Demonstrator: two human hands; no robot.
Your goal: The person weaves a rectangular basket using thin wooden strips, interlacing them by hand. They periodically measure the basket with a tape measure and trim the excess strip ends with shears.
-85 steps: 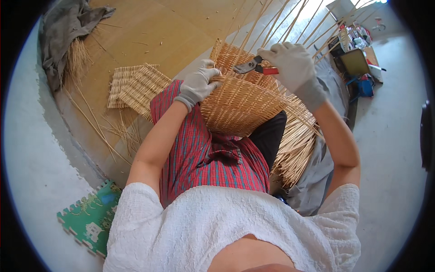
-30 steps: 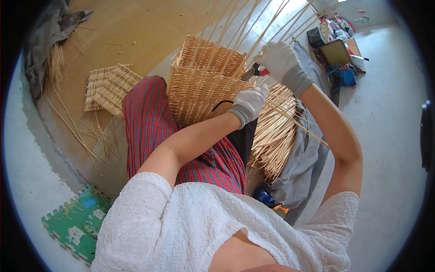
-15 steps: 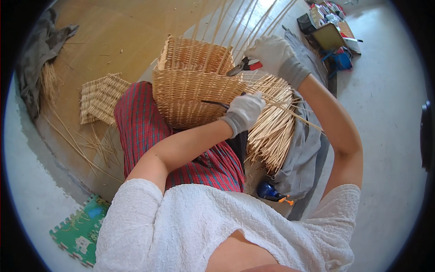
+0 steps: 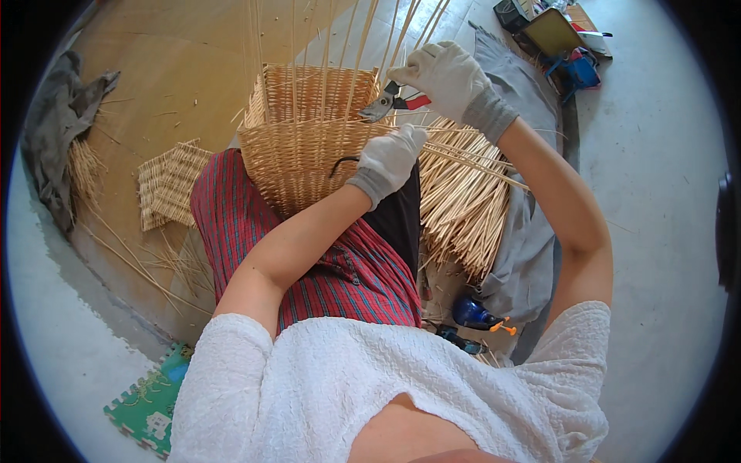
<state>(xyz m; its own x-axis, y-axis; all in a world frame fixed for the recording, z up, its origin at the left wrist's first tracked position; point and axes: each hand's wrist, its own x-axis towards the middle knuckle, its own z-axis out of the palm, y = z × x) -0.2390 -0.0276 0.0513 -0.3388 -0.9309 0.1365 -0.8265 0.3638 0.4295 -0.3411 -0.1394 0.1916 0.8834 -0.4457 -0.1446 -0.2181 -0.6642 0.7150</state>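
A square-sided woven wicker basket (image 4: pixel 297 158) rests against my lap, with long stakes (image 4: pixel 332 58) standing up from its wall. My left hand (image 4: pixel 392 158), in a white glove, is closed at the basket's right side. From its fist juts a black curved tool (image 4: pixel 343 162), its handle hidden. Loose wicker strands (image 4: pixel 471 158) run out to the right past its thumb. Above it my right hand (image 4: pixel 451 77), also gloved, grips red-handled pruning shears (image 4: pixel 384 104). Their blades point left at the basket's rim; whether they touch a strand I cannot tell.
A thick bundle of wicker rods (image 4: pixel 463 220) lies to the right on grey cloth (image 4: pixel 525 255). Nearer are a blue bottle (image 4: pixel 472 312) and a dark tool (image 4: pixel 459 337). Woven panels (image 4: pixel 174 181) and scattered rods lie left. A green foam mat (image 4: pixel 150 401) is near left.
The basket and both hands have shifted left and slightly up in the picture. The shears are still at the rim's right end, their blades now angled more steeply downward. Both hands keep their grip.
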